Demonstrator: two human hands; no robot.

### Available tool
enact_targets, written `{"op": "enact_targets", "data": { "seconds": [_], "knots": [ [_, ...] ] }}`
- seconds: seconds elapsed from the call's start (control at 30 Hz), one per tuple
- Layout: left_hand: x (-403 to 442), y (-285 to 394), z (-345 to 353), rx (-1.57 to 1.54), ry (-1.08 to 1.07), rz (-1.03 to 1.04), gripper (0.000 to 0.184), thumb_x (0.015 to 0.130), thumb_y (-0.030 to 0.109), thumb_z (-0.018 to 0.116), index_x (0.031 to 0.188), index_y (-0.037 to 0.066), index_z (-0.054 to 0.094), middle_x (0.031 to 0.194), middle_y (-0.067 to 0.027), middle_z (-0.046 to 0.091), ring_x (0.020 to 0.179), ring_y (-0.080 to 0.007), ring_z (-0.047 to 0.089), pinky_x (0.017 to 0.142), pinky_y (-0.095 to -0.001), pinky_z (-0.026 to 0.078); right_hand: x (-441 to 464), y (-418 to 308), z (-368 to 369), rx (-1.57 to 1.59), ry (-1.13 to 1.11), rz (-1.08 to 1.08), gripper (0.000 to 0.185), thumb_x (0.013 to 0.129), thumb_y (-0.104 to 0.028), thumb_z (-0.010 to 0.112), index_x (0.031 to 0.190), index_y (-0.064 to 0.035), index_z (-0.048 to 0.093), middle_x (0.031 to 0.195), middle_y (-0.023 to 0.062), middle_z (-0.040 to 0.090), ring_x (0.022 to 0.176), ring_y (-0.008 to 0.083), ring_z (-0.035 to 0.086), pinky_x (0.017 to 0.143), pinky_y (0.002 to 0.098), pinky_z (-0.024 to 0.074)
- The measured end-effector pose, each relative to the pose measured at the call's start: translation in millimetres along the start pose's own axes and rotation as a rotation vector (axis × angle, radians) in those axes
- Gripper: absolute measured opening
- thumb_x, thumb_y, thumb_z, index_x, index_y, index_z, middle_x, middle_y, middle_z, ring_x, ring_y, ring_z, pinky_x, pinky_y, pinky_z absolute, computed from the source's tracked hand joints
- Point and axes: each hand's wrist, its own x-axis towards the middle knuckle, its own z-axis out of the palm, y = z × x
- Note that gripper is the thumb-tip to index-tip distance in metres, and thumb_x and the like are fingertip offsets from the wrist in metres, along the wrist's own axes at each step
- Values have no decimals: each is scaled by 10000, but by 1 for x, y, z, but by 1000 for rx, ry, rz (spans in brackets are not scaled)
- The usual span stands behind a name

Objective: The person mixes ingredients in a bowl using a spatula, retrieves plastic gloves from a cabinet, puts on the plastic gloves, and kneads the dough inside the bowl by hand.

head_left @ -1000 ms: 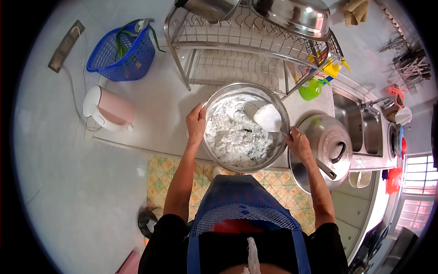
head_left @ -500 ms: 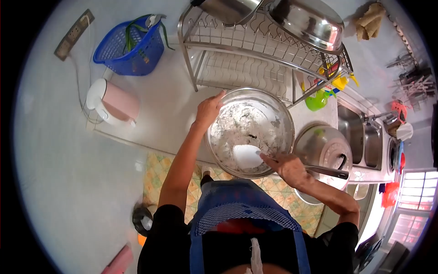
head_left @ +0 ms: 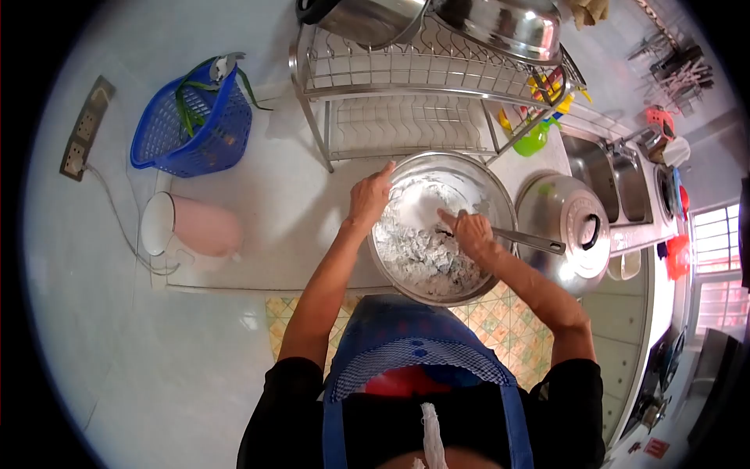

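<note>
A wide metal bowl [head_left: 512, 207] stands at the counter's front edge, with white powder and clumpy greyish dough [head_left: 426, 254] inside. My left hand [head_left: 369, 200] is closed on its left rim, thumb side up. My right hand [head_left: 471, 234] is over the bowl, wrapped round a metal spatula [head_left: 539, 241] with the index finger stretched along it. The spatula's handle sticks out past the right rim; its pale blade lies in the powder and is hard to tell apart from it.
Behind the bowl stands a metal dish rack [head_left: 406, 92] with pots on top. A lidded pot [head_left: 547, 207] is close on the right, before the sink [head_left: 594, 168]. To the left are a pink kettle [head_left: 205, 227], a blue basket [head_left: 203, 148] and a socket strip [head_left: 86, 129].
My right hand and the spatula have moved from the bowl's near side up toward its middle. Powder and clumps now show heaped on the near side. The camera view has shifted.
</note>
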Motion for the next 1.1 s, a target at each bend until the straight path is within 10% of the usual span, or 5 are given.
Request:
{"op": "enact_targets", "data": {
  "seconds": [0.23, 0.43, 1.0, 1.1],
  "knots": [
    [-4, -1, 8, -23, 78, 28, 481, 778, 36, 616, 1241, 135, 531, 964, -149, 650, 862, -325, 620, 732, -404, 492, -39, 57, 33, 95, 202, 38, 240, 864, -99, 449, 1055, -111, 593, 672, 163, 600, 607, 354, 602, 549, 438, 494],
    [-5, 3, 10, -49, 121, -16, 457, 784, 27, 605, 1223, 147, 554, 1009, -143, 641, 884, -319, 616, 759, -391, 485, -99, 34, -4, 155, -57, 69, 193, 855, -98, 467, 1014, -68, 571, 682, 187, 613, 621, 374, 623, 518, 460, 491],
    [-13, 5, 7, -22, 159, 25, 431, 776, 26, 603, 1198, 100, 563, 967, -165, 640, 853, -335, 613, 739, -399, 486, -36, -56, 8, -4, 91, -149, 341, 826, -58, 502, 1164, -51, 455, 674, 66, 615, 592, 206, 636, 466, 328, 475],
    [-11, 0, 9, -37, 167, 75, 428, 774, 18, 594, 1195, 85, 561, 961, -169, 640, 848, -342, 613, 736, -401, 490, 2, -36, 4, -192, -191, -65, 247, 863, -77, 483, 1108, -43, 487, 712, 61, 632, 663, 186, 649, 513, 308, 484]
  ]
}}
